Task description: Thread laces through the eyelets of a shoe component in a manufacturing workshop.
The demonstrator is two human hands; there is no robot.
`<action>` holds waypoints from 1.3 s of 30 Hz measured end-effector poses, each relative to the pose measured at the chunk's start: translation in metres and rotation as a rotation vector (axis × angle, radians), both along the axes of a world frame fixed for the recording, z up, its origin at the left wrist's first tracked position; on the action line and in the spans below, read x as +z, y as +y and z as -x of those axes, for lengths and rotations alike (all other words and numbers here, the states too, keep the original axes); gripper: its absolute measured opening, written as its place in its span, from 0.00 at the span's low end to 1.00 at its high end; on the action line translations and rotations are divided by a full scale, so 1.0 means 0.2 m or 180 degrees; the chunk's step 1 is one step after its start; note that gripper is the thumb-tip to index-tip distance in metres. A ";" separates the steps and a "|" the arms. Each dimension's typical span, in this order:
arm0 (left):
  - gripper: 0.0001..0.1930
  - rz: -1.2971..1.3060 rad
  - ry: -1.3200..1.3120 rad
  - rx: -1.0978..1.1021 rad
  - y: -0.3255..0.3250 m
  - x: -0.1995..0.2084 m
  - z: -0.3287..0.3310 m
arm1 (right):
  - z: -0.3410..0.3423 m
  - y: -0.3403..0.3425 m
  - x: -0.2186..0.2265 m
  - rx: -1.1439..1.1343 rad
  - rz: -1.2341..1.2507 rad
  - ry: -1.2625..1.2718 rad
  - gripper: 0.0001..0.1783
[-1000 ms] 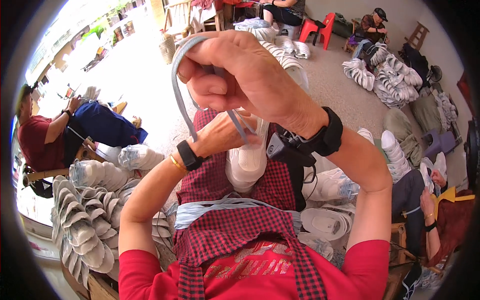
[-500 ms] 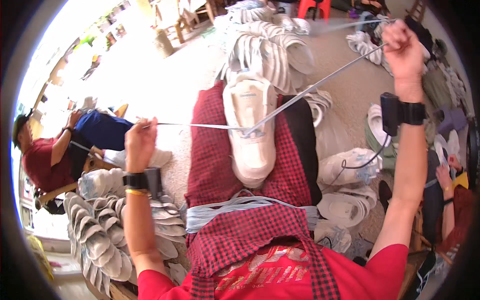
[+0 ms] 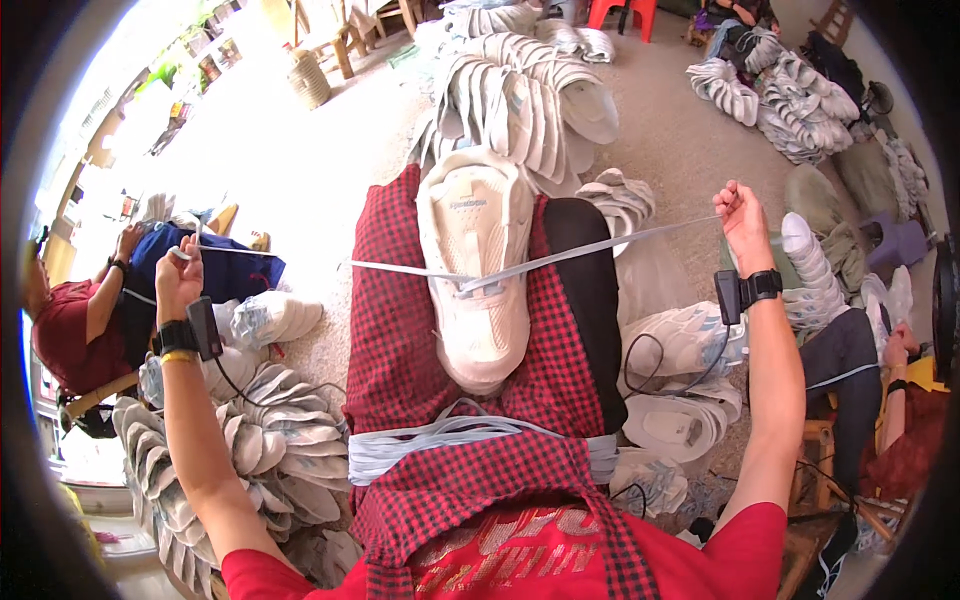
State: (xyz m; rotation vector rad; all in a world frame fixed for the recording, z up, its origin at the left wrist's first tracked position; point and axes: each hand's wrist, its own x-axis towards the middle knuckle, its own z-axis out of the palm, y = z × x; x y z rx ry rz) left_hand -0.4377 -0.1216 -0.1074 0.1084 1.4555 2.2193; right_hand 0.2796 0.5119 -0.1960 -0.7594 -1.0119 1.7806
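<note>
Left grip (image 3: 180, 272) no longer over the shoe (image 3: 480, 345) as a second ago — now well out to the left, farther than half a second ago. Right grip (image 3: 743, 225) went from above the shoe to top right, now lower, well out to the right. Lace (image 3: 580, 251) was looped a second ago — now stretched to both sides, right run much flatter than half a second ago. Shoe, partly covered by hands earlier, now shows its tongue and toe.

The shoelace (image 3: 565, 258) and checked apron (image 3: 475, 470) look like matt cloth, the chair (image 3: 601, 10) smooth plastic.
</note>
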 end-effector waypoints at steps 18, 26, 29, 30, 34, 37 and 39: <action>0.02 0.1706 0.4920 -0.1013 0.99 0.05 -1.66 | 0.73 -1.18 0.51 0.1044 -0.5642 -0.2355 0.14; 0.10 0.1088 0.5056 -0.2309 1.05 0.05 -1.81 | 0.78 -1.25 0.44 0.1388 -0.4493 -0.2196 0.14; 0.10 0.1244 0.4649 -0.2714 1.02 0.07 -1.79 | 0.78 -1.24 0.39 0.1323 -0.4637 -0.2170 0.14; 0.09 0.1308 0.4650 -0.2684 1.01 0.06 -1.79 | 0.79 -1.24 0.38 0.1338 -0.4681 -0.2119 0.14; 0.07 0.1368 0.4421 -0.2725 0.98 0.00 -1.78 | 0.77 -1.22 0.39 0.1265 -0.4607 -0.2078 0.15; 0.07 0.1291 0.6089 -0.1698 0.99 -0.04 -1.73 | 0.77 -1.21 0.39 0.1308 -0.4545 -0.2122 0.16; 0.09 0.1660 0.6712 -0.1342 0.96 -0.07 -1.74 | 0.77 -1.20 0.37 0.1377 -0.4572 -0.2142 0.16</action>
